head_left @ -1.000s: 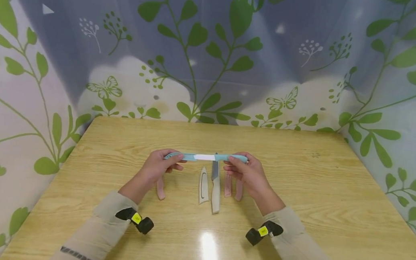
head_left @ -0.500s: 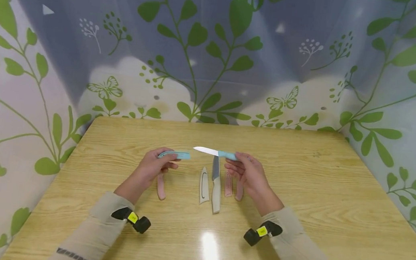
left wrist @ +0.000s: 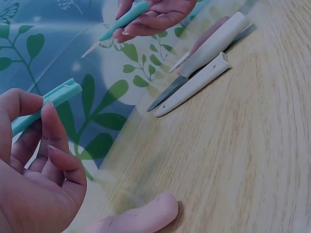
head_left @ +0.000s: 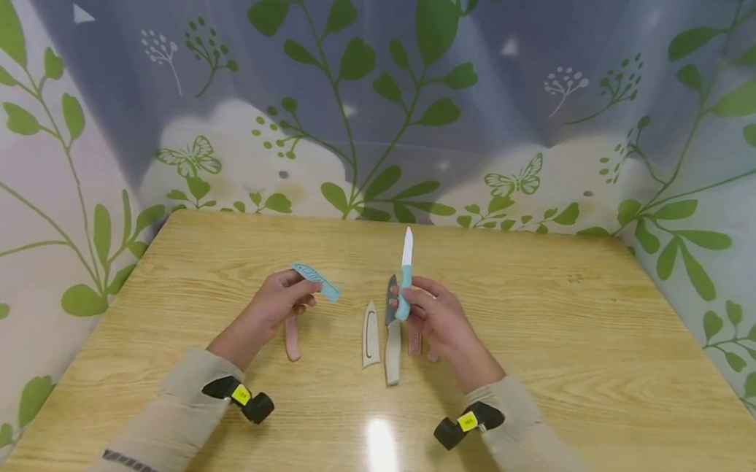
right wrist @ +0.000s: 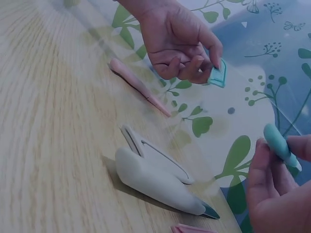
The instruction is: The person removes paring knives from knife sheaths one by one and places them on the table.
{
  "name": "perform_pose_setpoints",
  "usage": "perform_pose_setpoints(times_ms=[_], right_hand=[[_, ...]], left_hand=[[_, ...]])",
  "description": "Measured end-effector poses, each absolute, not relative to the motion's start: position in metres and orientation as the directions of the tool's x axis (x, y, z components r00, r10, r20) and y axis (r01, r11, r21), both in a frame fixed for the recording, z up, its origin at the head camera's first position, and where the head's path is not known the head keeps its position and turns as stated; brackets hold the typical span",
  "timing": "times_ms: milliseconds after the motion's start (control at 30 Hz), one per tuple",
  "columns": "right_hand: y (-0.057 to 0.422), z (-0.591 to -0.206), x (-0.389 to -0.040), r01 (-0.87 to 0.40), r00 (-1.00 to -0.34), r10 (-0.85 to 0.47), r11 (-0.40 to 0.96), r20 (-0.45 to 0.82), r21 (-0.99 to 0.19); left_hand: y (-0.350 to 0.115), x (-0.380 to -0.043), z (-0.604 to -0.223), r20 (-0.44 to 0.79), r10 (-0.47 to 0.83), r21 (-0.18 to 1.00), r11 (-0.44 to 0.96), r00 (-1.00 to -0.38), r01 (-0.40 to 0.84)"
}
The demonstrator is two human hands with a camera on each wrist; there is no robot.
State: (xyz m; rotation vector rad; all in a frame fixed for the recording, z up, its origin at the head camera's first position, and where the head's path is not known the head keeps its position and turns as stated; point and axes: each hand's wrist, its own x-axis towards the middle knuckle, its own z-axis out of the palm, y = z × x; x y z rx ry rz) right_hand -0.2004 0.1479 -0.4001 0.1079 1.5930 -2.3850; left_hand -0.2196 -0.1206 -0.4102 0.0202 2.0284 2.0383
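My left hand [head_left: 273, 300] pinches a light blue knife sheath [head_left: 317, 281] between thumb and fingers, its open end pointing toward the right hand. In my right hand [head_left: 443, 319] is a small paring knife [head_left: 406, 267] with a light blue handle and white blade, held by the handle, blade bare and pointing away. Knife and sheath are apart, both above the table. Below the right hand lie a cream-handled knife [head_left: 392, 352] with a dark blade and, left of it, a cream sheath [head_left: 371, 338].
A pink handle [head_left: 292, 341] lies below the left hand; in the right wrist view this pink-handled item [right wrist: 138, 85] shows full length. Under the right hand are a pink sheath [head_left: 414, 342] and another pink piece, partly hidden. A patterned curtain [head_left: 386, 119] borders the wooden table [head_left: 535, 437].
The blue knife has come out of its sheath, and the right hand has turned it from pointing left to pointing away. The left hand shifted slightly left and tilted the sheath.
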Motion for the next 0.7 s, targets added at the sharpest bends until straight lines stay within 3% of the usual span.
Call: perform_pose_setpoints(times_ms=[333,533,700], right_hand=[[0.133,-0.408,-0.194,0.191,-0.957,-0.243,-0.113,-0.159,-0.975],[0.12,-0.409,-0.189,0.156,-0.956,-0.262,-0.061,-0.135,-0.986],[0.11,-0.413,-0.188,0.119,-0.965,-0.226,0.079,-0.134,-0.99]], left_hand=[[-0.118,-0.22,-0.416,-0.206,0.247,0.978,0.066,-0.947,-0.196],[-0.117,-0.218,-0.419,-0.165,0.31,0.967,0.239,-0.936,-0.091],[-0.115,-0.215,-0.42,-0.122,0.319,0.928,0.373,-0.94,0.006]])
